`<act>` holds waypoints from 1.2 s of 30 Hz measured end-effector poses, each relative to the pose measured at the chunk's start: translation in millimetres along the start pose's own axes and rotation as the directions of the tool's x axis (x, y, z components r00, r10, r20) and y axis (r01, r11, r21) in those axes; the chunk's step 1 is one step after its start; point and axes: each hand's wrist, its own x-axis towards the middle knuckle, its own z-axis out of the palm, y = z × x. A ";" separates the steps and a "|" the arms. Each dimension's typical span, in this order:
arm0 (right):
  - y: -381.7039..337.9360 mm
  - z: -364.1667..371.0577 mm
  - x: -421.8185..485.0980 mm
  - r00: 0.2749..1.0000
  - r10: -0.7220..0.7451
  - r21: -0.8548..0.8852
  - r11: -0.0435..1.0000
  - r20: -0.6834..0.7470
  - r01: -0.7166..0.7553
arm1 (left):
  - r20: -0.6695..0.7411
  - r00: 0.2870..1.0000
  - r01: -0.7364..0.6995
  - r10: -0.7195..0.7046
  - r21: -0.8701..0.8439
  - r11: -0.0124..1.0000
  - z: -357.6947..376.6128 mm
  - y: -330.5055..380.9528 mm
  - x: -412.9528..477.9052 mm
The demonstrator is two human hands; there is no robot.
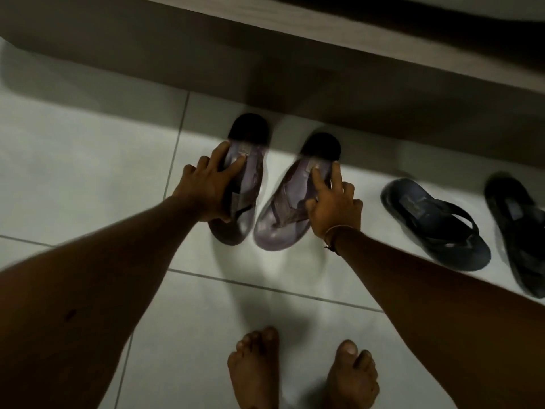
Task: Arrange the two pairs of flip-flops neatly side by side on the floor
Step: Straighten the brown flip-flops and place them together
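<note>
1. Two pairs of flip-flops on white tile floor [88, 172], w/ a dark ledge [265, 69] along the far side.
2. Grey pair mid-scene: left grey flop [246, 184] and right grey flop [290, 208], heels far, toes near; toes almost touching, heels spread apart. Both blurred.
3. Left hand [203, 190] grips left grey flop's left edge, fingers [233, 165] curled over the sole, thumb at the near side.
4. Right hand [334, 208] clamps right grey flop's right edge, fingers [317, 178] laid on the sole. Thin band [333, 236] on that wrist.
5. Black pair to the right, apart from grey pair: one black flop [433, 222] angled, 2nd black flop [519, 231] just beside it, cut off by frame edge.
6. Bare feet [303, 373] at near edge, on floor.
</note>
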 end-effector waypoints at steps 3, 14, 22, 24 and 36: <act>9.5 -2.2 3.0 0.994 -0.098 -0.061 0.993 0.052 0.101 | -0.011 1.000 -0.026 0.026 0.005 1.000 -3.4 13.7 3.8; -5.7 -0.8 13.7 0.980 -0.131 0.067 0.990 0.150 0.122 | 0.010 0.999 -0.044 0.044 0.007 0.999 4.0 25.6 4.3; -10.0 -5.2 16.1 0.984 -0.103 0.109 0.990 0.147 0.087 | 0.037 0.999 -0.018 0.018 0.024 1.000 3.8 27.2 8.9; -10.2 -8.7 9.3 0.996 -0.087 0.101 0.991 0.027 0.084 | 0.045 0.999 0.023 -0.024 0.026 0.999 1.3 29.9 9.2; 256.3 -69.2 -123.7 0.926 0.252 0.091 0.968 -0.281 -0.235 | -0.136 0.988 0.022 -0.073 -0.343 0.939 -3.6 299.6 -7.4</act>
